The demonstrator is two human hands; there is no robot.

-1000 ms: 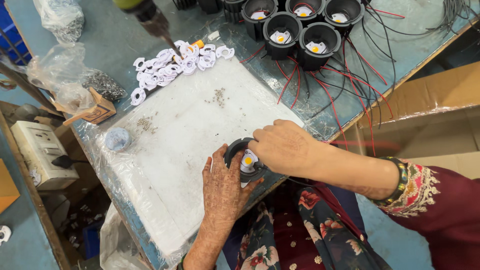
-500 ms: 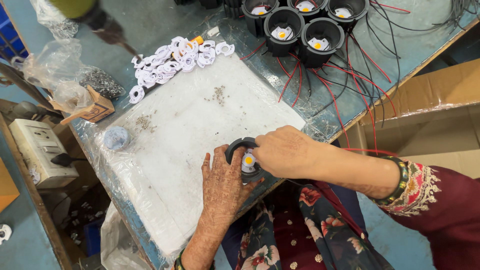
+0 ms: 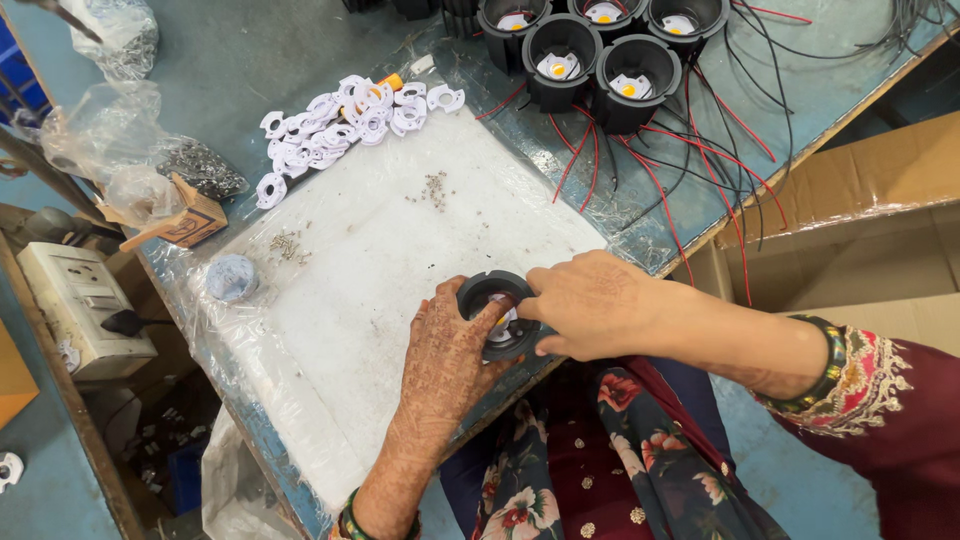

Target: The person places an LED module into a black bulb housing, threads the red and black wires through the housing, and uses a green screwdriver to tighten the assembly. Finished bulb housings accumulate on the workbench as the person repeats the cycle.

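Both hands' grip on black housing (image 3: 497,312), white rings (image 3: 345,118) beyond

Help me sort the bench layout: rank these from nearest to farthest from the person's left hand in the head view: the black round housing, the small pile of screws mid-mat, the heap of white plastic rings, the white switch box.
1. black round housing: touching the left hand, at the mat's near edge.
2. small pile of screws: mid-mat, farther up.
3. heap of white plastic rings and white switch box: rings at the mat's far edge, box off the bench's left; too close to call.
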